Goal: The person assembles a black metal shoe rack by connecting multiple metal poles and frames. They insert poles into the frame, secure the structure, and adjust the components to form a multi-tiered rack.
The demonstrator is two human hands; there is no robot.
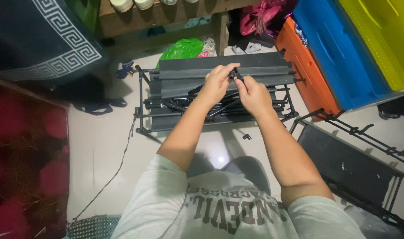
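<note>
Black plastic connector (235,74) sits pinched between both hands above the dark metal rack (219,95) on the floor: left hand (217,84) fingers and right hand (251,92) fingers clamp it, equally near, its long axis running diagonally.

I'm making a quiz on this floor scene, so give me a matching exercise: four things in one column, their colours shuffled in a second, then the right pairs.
Things:
1. plastic bag
2. middle bin
3. small connector held by left hand and right hand
4. shirt

Colours:
A. black
B. grey
C. green
D. blue

Pairs: 1-C, 2-D, 3-A, 4-B
</note>
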